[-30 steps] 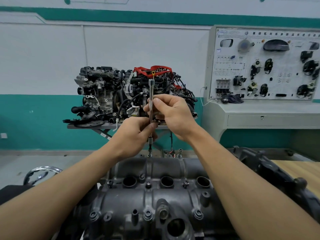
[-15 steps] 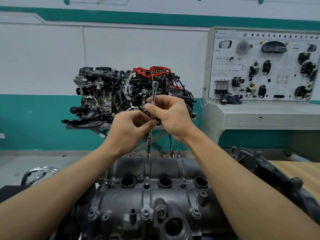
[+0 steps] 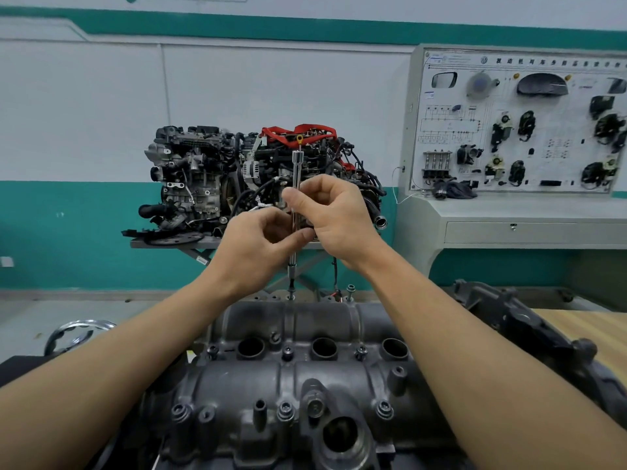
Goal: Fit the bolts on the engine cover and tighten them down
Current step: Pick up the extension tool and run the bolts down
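Note:
The dark grey engine cover (image 3: pixel 305 378) fills the lower middle, with several bolts seated along its rows, such as one bolt (image 3: pixel 287 352) between two round holes. A long chrome extension bar (image 3: pixel 297 171) stands upright over the cover's far edge, its lower tip on a bolt (image 3: pixel 291 293) there. My left hand (image 3: pixel 258 245) pinches the bar's shaft from the left. My right hand (image 3: pixel 334 215) pinches it a little higher from the right. Another bolt (image 3: pixel 350 290) stands raised at the far edge, right of the bar.
A complete engine (image 3: pixel 251 178) on a stand sits behind against the teal wall. A white training panel (image 3: pixel 519 130) with mounted car parts stands at the right. A dark engine part (image 3: pixel 522 320) lies on the wooden bench (image 3: pixel 590 334) to the right.
Both hands stay on the bar; my fingers have shifted round its shaft and the bar now stands a little straighter. The view has drifted slightly.

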Motion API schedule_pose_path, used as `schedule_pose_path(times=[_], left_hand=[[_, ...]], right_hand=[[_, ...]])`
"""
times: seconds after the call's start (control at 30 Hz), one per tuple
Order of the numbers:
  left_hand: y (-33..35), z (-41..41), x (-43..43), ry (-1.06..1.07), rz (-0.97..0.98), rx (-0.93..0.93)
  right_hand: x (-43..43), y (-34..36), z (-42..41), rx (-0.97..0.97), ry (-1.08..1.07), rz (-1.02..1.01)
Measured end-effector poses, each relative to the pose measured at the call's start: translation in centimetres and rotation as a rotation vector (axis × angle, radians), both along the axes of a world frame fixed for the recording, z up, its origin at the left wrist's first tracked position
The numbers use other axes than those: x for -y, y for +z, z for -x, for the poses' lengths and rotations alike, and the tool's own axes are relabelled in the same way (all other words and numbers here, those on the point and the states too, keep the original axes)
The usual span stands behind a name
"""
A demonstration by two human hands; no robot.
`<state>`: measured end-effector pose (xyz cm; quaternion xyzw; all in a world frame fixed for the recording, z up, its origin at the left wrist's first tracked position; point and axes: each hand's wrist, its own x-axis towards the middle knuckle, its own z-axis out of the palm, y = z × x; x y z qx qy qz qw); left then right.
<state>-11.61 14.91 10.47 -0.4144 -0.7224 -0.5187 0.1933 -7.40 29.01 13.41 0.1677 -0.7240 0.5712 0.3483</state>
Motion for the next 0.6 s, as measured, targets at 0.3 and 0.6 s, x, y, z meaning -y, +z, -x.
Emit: schedule_pose_path(times=[0.3, 0.6], left_hand=[[-0.12, 0.27, 0.02, -0.106, 0.029, 0.106], [-0.17, 0.22, 0.20, -0.101, -0.013, 0.092]], right_hand=[[-0.12, 0.18, -0.16, 0.037, 0.069, -0.022], [-0.14, 0.04, -0.04, 0.033, 0.008, -0.021]])
